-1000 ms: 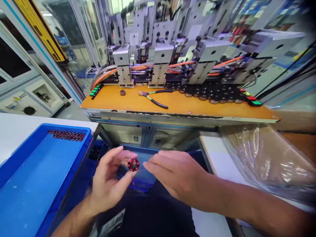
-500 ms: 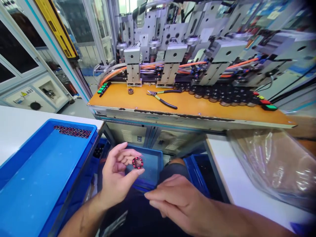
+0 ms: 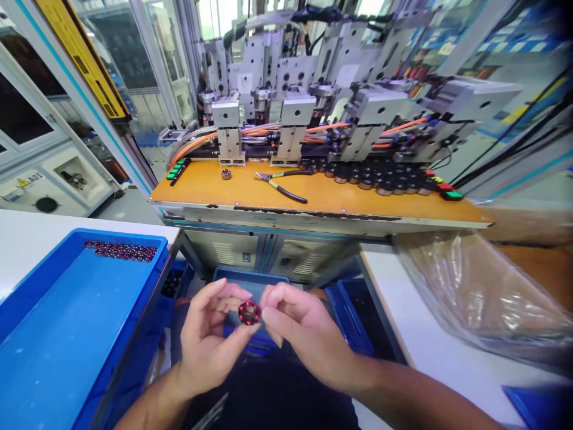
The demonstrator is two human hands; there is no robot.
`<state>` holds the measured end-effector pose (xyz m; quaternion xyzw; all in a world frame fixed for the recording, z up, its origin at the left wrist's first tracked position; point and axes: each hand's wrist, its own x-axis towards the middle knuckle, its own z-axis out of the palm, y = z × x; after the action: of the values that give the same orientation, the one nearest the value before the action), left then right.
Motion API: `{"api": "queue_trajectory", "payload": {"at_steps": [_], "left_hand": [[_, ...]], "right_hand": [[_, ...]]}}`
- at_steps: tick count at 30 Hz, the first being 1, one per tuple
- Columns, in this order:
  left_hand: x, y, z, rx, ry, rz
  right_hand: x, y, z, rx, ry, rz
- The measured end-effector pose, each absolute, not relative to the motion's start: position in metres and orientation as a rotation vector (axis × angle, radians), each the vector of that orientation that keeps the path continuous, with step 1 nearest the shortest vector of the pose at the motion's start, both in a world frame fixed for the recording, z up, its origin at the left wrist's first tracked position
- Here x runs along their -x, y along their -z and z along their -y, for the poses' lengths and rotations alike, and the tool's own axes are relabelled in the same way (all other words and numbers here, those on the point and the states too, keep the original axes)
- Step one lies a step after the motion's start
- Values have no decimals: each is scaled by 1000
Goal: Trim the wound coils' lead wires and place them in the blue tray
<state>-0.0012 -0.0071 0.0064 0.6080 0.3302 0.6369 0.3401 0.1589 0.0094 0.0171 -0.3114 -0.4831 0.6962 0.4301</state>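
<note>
My left hand (image 3: 212,334) pinches a small ring-shaped stator (image 3: 248,312) with red windings between thumb and fingers, its open face turned up towards me. At the ring's right edge, my right hand (image 3: 299,325) has thumb and fingertips pressed together. Whatever lies between those fingertips is too small to make out, and I cannot tell whether they touch the ring. Both hands are above my lap, in front of a blue bin (image 3: 264,277). Several similar red-wound stators (image 3: 123,251) lie packed at the far end of a blue tray (image 3: 49,322) on my left.
Ahead stands a machine (image 3: 290,113) with an orange worktop (image 3: 250,194). On it are diagonal cutters (image 3: 286,184), a single small ring part (image 3: 225,174) and several dark cylindrical parts (image 3: 380,179). A clear plastic bag (image 3: 474,286) covers part of the white right-hand table (image 3: 421,334).
My right hand has moved up and forward to the stator's edge. My left hand still holds the stator, now slightly lower in view. The camera view has shifted a little.
</note>
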Motion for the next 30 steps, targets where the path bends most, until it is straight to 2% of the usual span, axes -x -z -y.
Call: {"api": "queue_trajectory", "payload": {"at_steps": [4,11,18,24,30], "left_hand": [[7,-9,7,-1479,-1613,-854],[7,-8,8,-1597,-1536,-784],[15,-9,5,-1287,-1301,-651],[15,-8,-1,-1307,-1159,-652],[10,-5,-2,-1242,-1156,-700]], "right_hand": [[-164,-9,-5,798,-1792,1134],[-169,-27,-17,798,-1811,1280],[-175,-15,-10,842,-1851,1236],[-180,-44,-29,908,-1719,1460],[-177,-41,-31,963,-1709,1530]]}}
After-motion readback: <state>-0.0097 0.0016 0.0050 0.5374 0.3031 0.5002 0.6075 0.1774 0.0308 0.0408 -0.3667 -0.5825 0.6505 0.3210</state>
